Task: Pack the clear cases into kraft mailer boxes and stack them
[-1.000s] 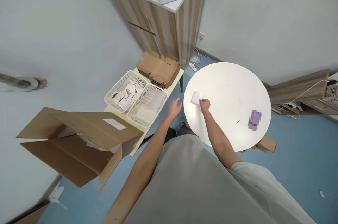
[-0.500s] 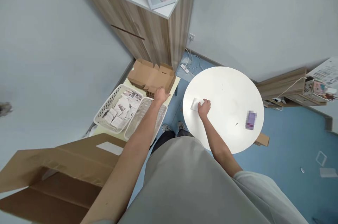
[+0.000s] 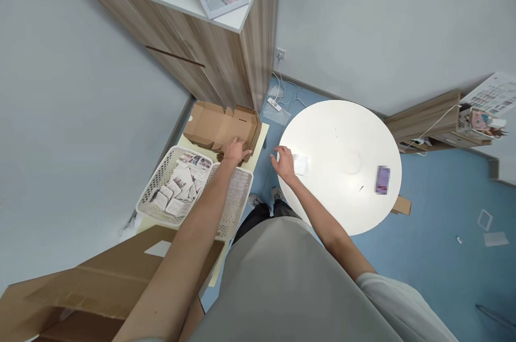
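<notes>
My left hand [image 3: 235, 151] is at the near edge of a stack of unfolded brown cardboard boxes [image 3: 209, 124], its fingers bent over the cardboard; the fingertips are partly hidden. At the left rim of the round white table [image 3: 334, 191], my right hand [image 3: 284, 163] is held with thumb and fingers apart and nothing between them. Just to its right, a small white square packet [image 3: 300, 164] lies on the tabletop. Below my left hand, a white perforated basket [image 3: 234, 207] is partly covered by my forearm.
Another white basket [image 3: 143, 206] holds cards and small white packets. A large open carton [image 3: 92, 283] stands at the lower left. A wooden cabinet [image 3: 226, 57] rises behind the boxes. A purple item [image 3: 382, 179], blurred out, lies on the table's right side. Cables and a power strip [image 3: 274, 104] lie on the floor.
My right hand has let go of the white packet and moved left to the table's rim. My left hand has shifted slightly left along the cardboard stack. The whole view has moved a little.
</notes>
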Tool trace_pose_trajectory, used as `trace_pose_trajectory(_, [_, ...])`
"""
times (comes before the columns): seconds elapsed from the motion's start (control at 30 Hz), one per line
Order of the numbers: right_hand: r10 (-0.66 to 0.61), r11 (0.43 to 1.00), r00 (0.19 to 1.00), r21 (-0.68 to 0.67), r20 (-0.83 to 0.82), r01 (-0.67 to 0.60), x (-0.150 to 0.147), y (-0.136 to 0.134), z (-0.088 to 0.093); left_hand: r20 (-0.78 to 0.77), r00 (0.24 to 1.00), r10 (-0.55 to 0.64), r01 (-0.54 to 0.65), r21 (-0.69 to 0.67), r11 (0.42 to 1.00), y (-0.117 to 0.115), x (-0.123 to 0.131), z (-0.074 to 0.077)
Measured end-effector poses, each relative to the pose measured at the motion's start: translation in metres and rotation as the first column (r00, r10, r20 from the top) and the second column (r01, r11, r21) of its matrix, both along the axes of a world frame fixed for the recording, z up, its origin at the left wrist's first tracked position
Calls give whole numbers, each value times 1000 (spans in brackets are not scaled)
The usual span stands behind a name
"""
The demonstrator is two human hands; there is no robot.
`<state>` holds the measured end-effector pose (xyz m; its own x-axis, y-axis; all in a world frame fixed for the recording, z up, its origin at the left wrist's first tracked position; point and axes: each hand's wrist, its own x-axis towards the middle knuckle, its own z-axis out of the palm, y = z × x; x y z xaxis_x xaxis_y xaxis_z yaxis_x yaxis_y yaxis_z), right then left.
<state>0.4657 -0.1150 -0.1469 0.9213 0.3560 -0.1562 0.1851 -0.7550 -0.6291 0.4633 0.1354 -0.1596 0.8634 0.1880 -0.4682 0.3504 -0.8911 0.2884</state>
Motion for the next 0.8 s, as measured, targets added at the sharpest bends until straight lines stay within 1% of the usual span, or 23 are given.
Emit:
trace_pose_trajectory(0.07, [109, 993, 993, -46, -36, -110, 6, 18, 3, 10, 1000, 13, -13, -25, 1000, 5, 0, -3])
trace_pose_trajectory(0.13, [230, 967, 971, -98, -66, -235, 11, 37, 7, 14, 1000, 28, -28, -36, 999, 8, 0, -5])
trace_pose_trajectory(0.23, [404, 890, 908, -185, -110, -418, 16, 66, 10, 29, 998, 49, -49, -24, 999, 10, 2, -7])
trace_pose_trajectory(0.3, [474, 827, 864, -253, -169, -503, 19, 82, 11, 36, 998, 59, -59, -5, 998, 9, 2, -6])
trace_pose_trajectory(0.37, [480, 783, 840, -310, -251, -540, 22, 94, 10, 40, 997, 62, -62, 10, 998, 7, 1, -3])
trace_pose_trajectory(0.4, [466, 773, 837, -328, -286, -543, 24, 99, 10, 40, 997, 60, -60, 12, 998, 6, 1, -1])
trace_pose_trajectory(0.5, [418, 777, 842, -345, -342, -526, 31, 108, 10, 27, 998, 57, -58, 9, 998, 6, 3, 8])
trace_pose_trajectory(0.57, [398, 784, 841, -341, -366, -519, 36, 111, 10, 10, 998, 63, -63, 14, 998, 8, 4, 18])
trace_pose_trajectory(0.63, [377, 789, 836, -335, -397, -515, 41, 113, 11, -3, 997, 75, -75, 33, 997, 10, 6, 30])
trace_pose_trajectory(0.7, [358, 795, 833, -330, -422, -508, 45, 115, 12, -3, 995, 96, -96, 61, 994, 13, 8, 46])
trace_pose_trajectory(0.8, [334, 808, 833, -320, -442, -494, 48, 117, 14, 37, 990, 135, -139, 103, 985, 18, 8, 75])
